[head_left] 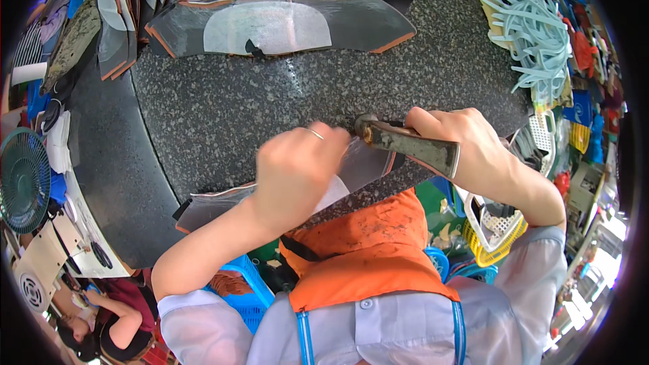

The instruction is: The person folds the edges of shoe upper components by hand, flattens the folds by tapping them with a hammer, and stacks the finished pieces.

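Note:
My right hand (473, 138) is wrapped round a worn metal hammer (416, 147) whose rounded face points toward my left fingers. The hammer's handle is mostly hidden by that hand. My left hand (294, 165), slightly blurred and with a ring on one finger, is closed at the upper edge of a dark grey shoe-upper piece (368, 165). This piece has a pale backing patch and orange-brown edges, and lies along the near edge of the stone slab (216, 115). My left hand and forearm cover its middle.
Similar dark pieces (365, 23) lie stacked at the far side, with more fanned out (118, 13) at far left. Pale blue strips (534, 34) are heaped at far right. Baskets (497, 220) stand below the slab's right edge. Another person (122, 311) sits at lower left, below a fan (26, 179).

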Tool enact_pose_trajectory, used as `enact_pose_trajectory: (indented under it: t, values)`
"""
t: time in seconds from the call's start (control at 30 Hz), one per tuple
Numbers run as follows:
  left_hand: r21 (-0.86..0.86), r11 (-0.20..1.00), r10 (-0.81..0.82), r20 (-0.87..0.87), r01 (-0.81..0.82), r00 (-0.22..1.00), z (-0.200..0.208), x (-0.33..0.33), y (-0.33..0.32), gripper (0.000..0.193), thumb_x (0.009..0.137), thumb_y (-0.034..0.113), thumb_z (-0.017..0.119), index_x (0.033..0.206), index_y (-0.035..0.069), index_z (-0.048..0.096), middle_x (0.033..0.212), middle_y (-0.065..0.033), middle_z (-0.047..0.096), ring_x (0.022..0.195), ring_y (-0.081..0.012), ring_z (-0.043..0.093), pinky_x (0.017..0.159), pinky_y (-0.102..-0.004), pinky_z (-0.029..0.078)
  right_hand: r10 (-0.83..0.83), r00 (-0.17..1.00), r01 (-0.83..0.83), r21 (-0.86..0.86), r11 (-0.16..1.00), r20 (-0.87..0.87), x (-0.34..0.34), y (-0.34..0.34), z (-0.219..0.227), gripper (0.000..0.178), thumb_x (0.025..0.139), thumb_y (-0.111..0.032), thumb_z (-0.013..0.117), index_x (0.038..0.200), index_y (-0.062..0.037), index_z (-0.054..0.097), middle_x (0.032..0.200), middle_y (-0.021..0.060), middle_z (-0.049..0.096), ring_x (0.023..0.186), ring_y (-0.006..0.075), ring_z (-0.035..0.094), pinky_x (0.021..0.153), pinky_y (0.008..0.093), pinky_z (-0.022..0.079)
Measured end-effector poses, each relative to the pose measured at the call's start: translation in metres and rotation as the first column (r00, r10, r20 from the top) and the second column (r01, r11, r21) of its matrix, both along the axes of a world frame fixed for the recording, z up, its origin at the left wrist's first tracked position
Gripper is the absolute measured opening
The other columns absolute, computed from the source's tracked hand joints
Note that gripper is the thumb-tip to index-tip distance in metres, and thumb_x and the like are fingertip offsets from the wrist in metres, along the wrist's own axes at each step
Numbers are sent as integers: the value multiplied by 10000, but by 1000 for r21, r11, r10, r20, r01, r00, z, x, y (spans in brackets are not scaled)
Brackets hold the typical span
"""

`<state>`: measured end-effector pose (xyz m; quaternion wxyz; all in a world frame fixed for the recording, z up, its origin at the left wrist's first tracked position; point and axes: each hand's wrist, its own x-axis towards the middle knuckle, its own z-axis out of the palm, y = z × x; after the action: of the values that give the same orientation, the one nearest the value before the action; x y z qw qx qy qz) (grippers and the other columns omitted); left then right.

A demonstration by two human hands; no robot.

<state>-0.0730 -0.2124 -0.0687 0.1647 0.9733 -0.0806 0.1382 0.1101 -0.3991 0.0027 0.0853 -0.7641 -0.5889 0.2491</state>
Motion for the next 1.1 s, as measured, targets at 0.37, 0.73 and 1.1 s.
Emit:
enact_pose_trajectory:
  t: [0.37, 0.73, 1.1]
  values:
    - [-401, 892, 194, -77, -208, 978, -6, -24, -2, 173, 782, 24, 748, 953, 12, 727, 869, -90, 649, 701, -246, 633, 574, -365, 494, 19, 1000, -19, 32, 999, -19, -18, 14, 0, 208, 893, -173, 658, 919, -52, 492, 646, 130, 601, 618, 369, 644, 538, 474, 498]
    - [-582, 769, 144, -245, -265, 959, 2, -49, 9, 131, 770, 9, 748, 896, -7, 712, 909, -92, 646, 737, -233, 645, 603, -359, 505, 66, 998, -66, 50, 997, -12, -33, 13, -9, 204, 837, -141, 662, 941, -56, 508, 689, 112, 612, 627, 350, 651, 542, 449, 505]
    - [-350, 858, 312, -224, -375, 923, 3, -5, 2, 166, 829, 109, 764, 887, 64, 615, 832, -95, 657, 746, -315, 678, 624, -415, 530, -244, 968, 252, 198, 947, -63, -19, 0, 11, 187, 922, -167, 733, 910, -58, 582, 707, 143, 625, 643, 362, 657, 541, 424, 495]
